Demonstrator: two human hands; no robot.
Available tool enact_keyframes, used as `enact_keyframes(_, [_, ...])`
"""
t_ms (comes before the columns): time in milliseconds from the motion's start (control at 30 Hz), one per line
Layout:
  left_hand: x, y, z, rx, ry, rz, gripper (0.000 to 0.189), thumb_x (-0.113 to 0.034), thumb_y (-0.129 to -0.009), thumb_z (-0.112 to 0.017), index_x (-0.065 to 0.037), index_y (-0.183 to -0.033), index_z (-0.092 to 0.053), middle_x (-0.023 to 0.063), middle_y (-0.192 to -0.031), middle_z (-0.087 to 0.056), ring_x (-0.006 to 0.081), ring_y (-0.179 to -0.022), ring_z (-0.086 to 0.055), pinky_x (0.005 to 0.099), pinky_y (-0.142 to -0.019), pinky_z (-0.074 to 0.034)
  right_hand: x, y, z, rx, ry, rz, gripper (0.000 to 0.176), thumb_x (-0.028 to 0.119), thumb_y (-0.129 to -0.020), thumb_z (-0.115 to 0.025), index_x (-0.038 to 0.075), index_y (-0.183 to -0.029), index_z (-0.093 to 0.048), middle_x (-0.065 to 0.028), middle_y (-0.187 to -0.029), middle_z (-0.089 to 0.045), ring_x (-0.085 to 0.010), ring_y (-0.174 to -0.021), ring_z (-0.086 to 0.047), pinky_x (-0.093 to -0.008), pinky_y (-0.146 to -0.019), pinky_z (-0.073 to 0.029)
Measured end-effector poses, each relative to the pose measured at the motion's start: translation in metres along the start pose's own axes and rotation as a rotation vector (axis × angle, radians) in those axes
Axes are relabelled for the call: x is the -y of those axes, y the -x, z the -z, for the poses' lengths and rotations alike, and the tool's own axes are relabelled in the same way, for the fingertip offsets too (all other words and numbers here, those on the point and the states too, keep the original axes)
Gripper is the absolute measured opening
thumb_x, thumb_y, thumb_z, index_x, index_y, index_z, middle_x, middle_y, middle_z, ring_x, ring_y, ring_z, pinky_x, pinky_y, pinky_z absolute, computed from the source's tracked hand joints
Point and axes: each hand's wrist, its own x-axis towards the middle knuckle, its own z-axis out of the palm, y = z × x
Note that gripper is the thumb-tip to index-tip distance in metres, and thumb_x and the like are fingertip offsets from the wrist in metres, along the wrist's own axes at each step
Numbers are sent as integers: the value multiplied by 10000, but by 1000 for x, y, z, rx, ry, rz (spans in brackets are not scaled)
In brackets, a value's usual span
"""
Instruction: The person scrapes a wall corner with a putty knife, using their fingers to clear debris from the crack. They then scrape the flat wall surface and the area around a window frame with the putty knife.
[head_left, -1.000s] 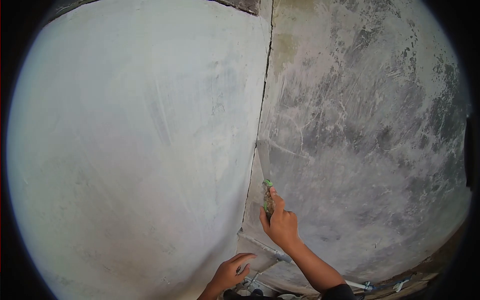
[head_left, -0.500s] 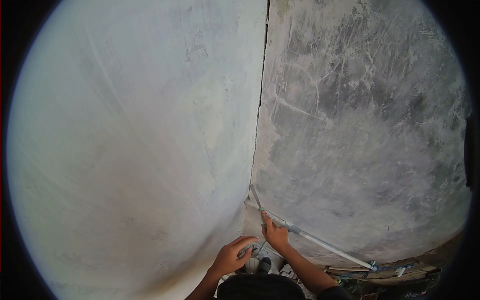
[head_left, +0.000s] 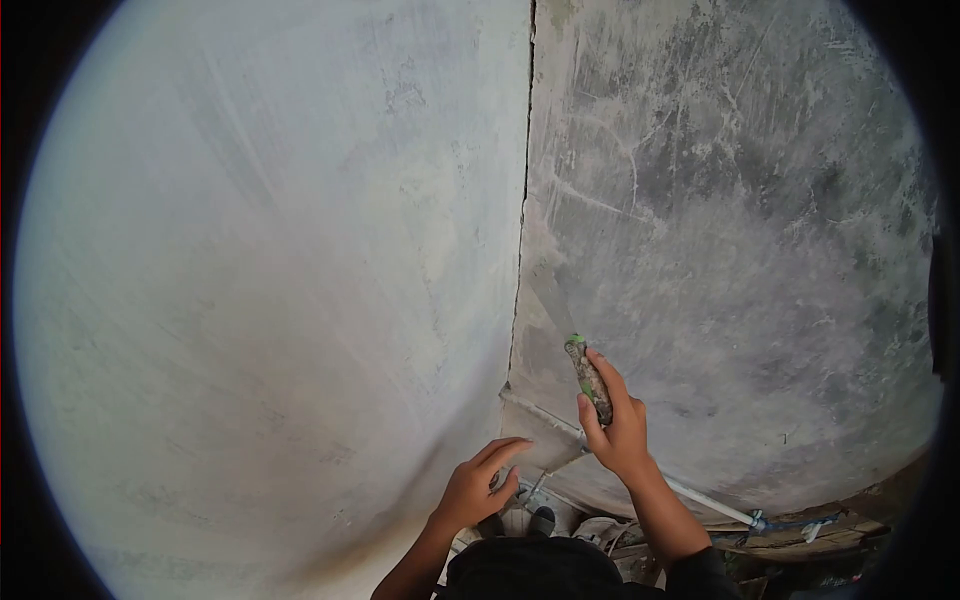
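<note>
My right hand (head_left: 622, 430) grips a putty knife by its worn, dirt-spotted handle (head_left: 588, 382), which has green patches. The thin blade (head_left: 554, 302) points up and left, lying close to the grey wall (head_left: 740, 300) just right of the cracked corner. Whether it touches the wall is hard to tell. My left hand (head_left: 478, 488) is lower, near the foot of the pale wall (head_left: 280, 300), with fingers and thumb curved around. A small greyish lump shows between them, mostly hidden by the hand.
A dark crack (head_left: 523, 190) runs down the corner where both walls meet. A pale pipe (head_left: 712, 500) runs low along the right wall to a blue-wrapped joint (head_left: 757, 521). Boards (head_left: 800, 540) lie at the lower right. A shoe (head_left: 541, 521) shows below.
My right hand has moved up and right with the putty knife, taking its blade away from the lower corner onto the grey wall. My left hand has risen slightly.
</note>
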Motion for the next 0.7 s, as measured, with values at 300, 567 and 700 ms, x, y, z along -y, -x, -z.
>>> enact_keyframes(300, [-55, -164, 7, -527, -240, -430, 779, -30, -878, -657, 5, -1576, -313, 228, -1617, -354, 336, -1256, -630, 313, -722, -597, 44, -69, 33, -169, -94, 83, 371, 78, -893, -717, 9, -1256, -687, -184, -1116, -747, -183, -797, -737, -271, -754, -554])
enact_keyframes(567, [-59, -199, -2, -703, -206, -521, 759, -49, -897, -646, 8, -1578, -316, 247, -1620, -344, 328, -1253, -631, 293, -667, -595, 24, -116, 4, -506, -482, 510, 376, 282, -1002, -509, 7, -787, -650, -101, -683, -575, -238, -657, -575, -428, -830, -532])
enact_keyframes(700, [-71, -182, -3, -594, -112, -411, 776, -26, -882, -647, -2, -1584, -317, 246, -1618, -357, 276, -956, -734, 278, -586, -540, 49, -121, -5, -477, -823, 622, 419, 264, -994, -439, 80, -619, -410, -94, -577, -505, -217, -541, -495, -428, -659, -509])
